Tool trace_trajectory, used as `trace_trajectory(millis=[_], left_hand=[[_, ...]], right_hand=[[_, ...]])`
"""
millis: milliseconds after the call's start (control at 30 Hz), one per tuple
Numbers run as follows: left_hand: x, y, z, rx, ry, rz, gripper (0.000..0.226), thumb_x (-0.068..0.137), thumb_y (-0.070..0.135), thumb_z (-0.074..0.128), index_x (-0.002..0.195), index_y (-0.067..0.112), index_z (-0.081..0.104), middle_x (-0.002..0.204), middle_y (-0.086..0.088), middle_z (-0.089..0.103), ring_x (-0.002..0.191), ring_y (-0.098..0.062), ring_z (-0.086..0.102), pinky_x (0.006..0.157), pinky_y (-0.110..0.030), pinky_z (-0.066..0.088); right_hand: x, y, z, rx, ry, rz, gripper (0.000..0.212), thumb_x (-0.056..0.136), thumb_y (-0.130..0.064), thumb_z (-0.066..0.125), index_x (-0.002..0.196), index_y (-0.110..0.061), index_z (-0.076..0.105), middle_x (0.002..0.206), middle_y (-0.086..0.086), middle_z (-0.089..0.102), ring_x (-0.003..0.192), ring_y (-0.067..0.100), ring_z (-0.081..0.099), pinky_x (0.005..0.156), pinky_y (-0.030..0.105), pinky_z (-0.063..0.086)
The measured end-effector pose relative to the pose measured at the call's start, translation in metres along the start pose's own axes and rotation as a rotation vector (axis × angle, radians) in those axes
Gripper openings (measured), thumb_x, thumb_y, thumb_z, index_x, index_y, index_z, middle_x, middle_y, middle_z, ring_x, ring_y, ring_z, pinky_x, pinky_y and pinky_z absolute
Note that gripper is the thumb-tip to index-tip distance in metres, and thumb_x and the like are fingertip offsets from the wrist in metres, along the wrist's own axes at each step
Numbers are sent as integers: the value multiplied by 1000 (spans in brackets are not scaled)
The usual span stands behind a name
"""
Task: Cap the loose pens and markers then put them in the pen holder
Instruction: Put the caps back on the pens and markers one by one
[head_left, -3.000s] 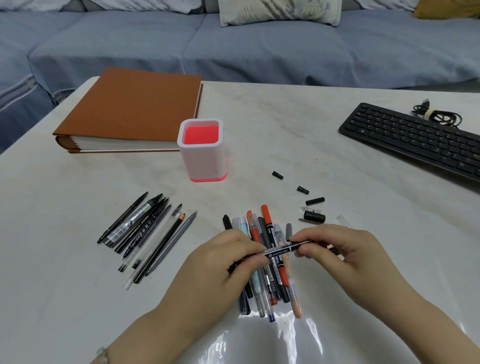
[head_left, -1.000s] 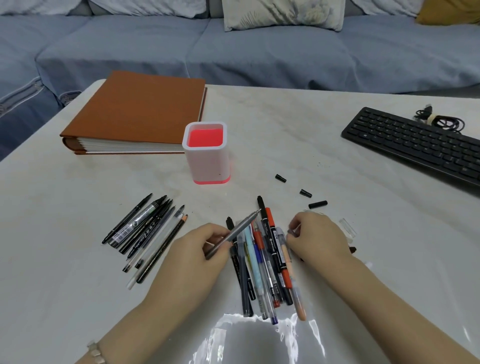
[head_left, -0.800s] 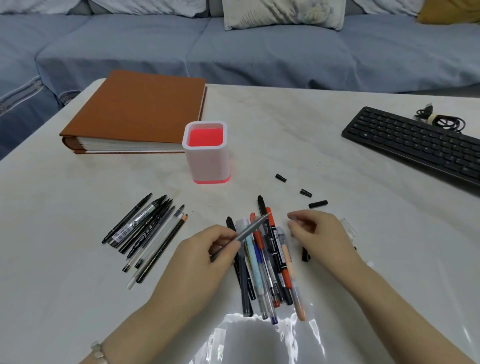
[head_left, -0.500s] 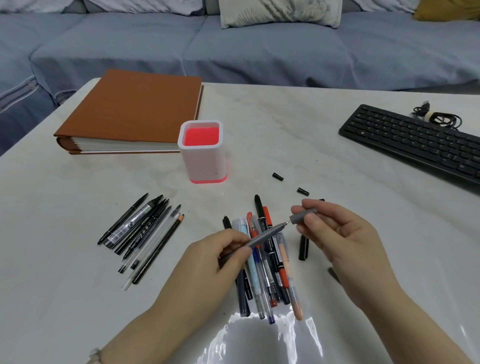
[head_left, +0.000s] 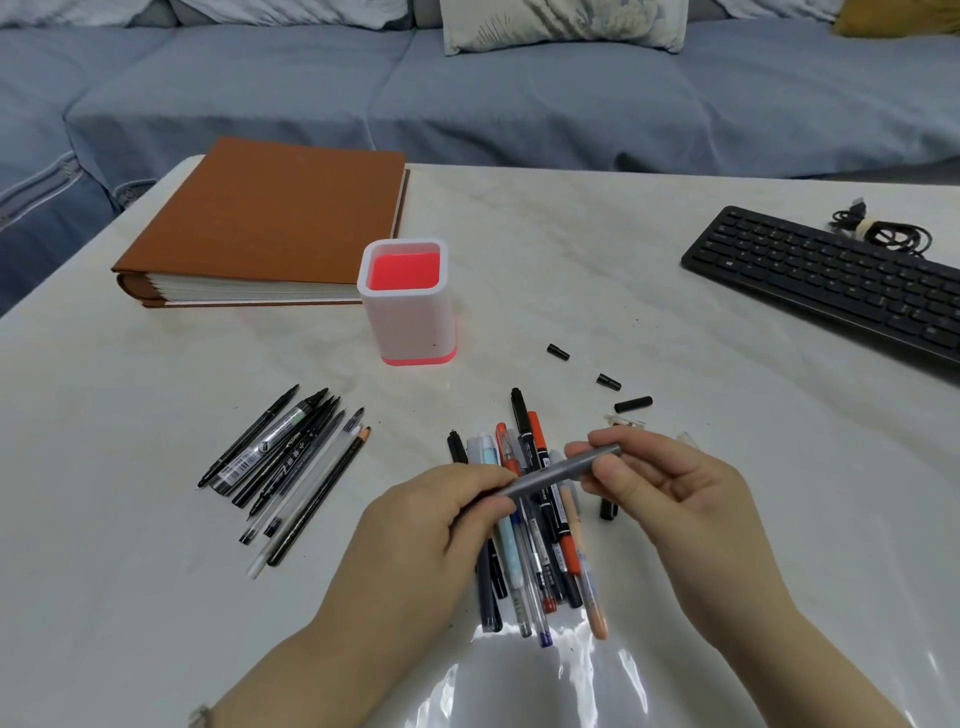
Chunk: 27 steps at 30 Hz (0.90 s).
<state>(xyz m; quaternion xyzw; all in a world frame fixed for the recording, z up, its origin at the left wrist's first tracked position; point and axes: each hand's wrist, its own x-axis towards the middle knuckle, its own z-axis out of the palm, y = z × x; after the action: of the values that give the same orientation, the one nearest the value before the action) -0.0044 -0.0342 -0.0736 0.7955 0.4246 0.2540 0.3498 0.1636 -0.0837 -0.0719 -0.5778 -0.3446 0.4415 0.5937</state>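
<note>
Since half a second ago: the grey cap (head_left: 597, 457) went from just off the tip to pushed onto the slim grey plastic pen (head_left: 550, 477); the seam looks closed, though I can't confirm it clicked. Pen is held in the air over the pile, tilted up to the right. Grip: left hand (head_left: 431, 525) fingers clamped round the barrel's lower end, right hand (head_left: 670, 488) thumb and fingers pinching the cap end. Underneath is a mixed pile of coloured pens and markers (head_left: 540, 571) on the white marble-look desk (head_left: 675, 322). A row of mostly black pens (head_left: 291, 462) lies off to the left, with three loose black caps (head_left: 632, 404) up right. The white square pen holder with pink inside (head_left: 408, 312) stands further back, nothing sticking out of it. My read: early. One pen capped, none in the holder; both groups and the loose caps remain.
</note>
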Motion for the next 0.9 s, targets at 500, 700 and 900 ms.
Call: trace_trajectory(millis=[500,700,900], left_hand=[[17,-18,-8,-644,248,-513,14,90,7,48,88,17,58,75,2,75,78,-12,71,71,-25,58],[12,-3,-4,-1292,343,-628,10,90,3,43,85,6,52,77,-10,75,71,-16,72,58,-19,57],[8,-2,7,-1298,343,-636,9,89,3,44,88,5,53,79,-13,75,74,-18,73,56,-19,57]], right_hand=[[5,9,-17,132,234,99,20,83,-3,56,88,-20,65,73,-1,75,67,5,68,67,12,54],[-12,16,-3,187,177,194,16,74,3,63,75,-11,71,74,7,75,61,11,69,58,13,54],[-19,17,4,178,143,208,18,71,1,65,68,-14,74,75,11,75,67,19,70,62,18,57]])
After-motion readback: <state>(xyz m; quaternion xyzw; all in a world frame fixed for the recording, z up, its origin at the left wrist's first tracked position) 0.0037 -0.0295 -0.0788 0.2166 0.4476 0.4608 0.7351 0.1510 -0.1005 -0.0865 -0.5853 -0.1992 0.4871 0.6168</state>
